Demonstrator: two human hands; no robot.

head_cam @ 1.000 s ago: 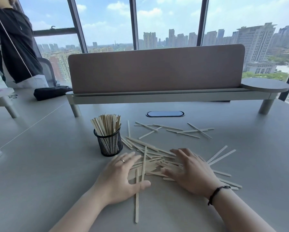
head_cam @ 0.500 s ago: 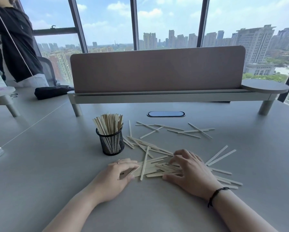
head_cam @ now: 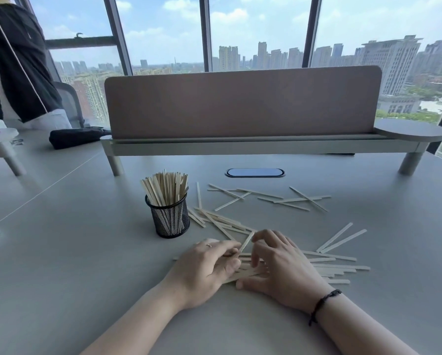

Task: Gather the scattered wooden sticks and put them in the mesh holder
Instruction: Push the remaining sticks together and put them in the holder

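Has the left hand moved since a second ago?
Yes. The left hand slid right, toward the right hand, relative to the mesh holder.

Grey table (head_cam: pixel 86 252): sticks (head_cam: pixel 337 265), mesh holder (head_cam: pixel 170 221)

Both forearms are bare to the lower edge of the view, with no sleeves showing. The left hand (head_cam: pixel 209 267) wears a thin, pale metallic ring (head_cam: pixel 208 245) on one finger. The right hand (head_cam: pixel 281 267) has a dark, cord-like bracelet (head_cam: pixel 323 304) around its wrist, narrow and braided-looking, with a small knot or bead at its upper end.
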